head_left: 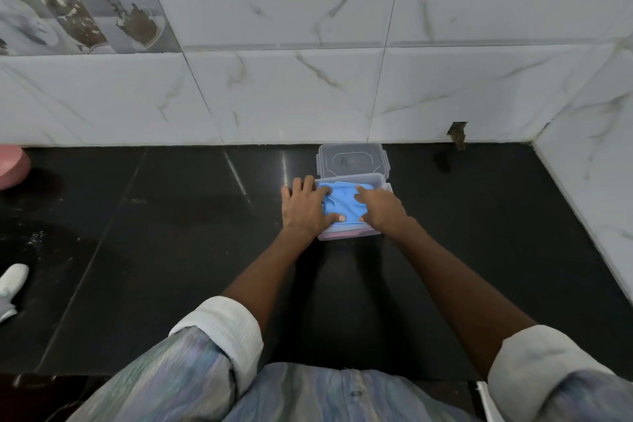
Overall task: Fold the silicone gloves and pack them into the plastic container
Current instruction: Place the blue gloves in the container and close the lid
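Both of your hands press flat, fingers spread and unclenched, on the blue glove point(342, 202) inside the plastic container point(349, 236), a little right of the frame's centre; neither hand pinches or grasps anything. Your left hand point(305, 207) covers the container's left edge, its thumb lying on the blue material near the front. Your right hand point(380, 209) rests on the right part, its index finger reaching toward the far rim.

Working down in size: the white marble-patterned wall tiles point(342, 27) fill the upper half of the frame and turn a corner at the right. Below them the black countertop point(171, 250) spans the middle and lower frame. Your patterned shirt with rolled white cuffs point(222, 336) crosses the bottom edge. The container sits on the counter close to the wall, and under the blue glove a strip of pink shows through its front wall. Its clear lid point(352, 160) lies flat just behind it, touching or nearly touching the far rim. At the far left edge a pink object point(12, 166) is cut off by the frame, and lower down a white object point(12, 281) is also only partly visible.
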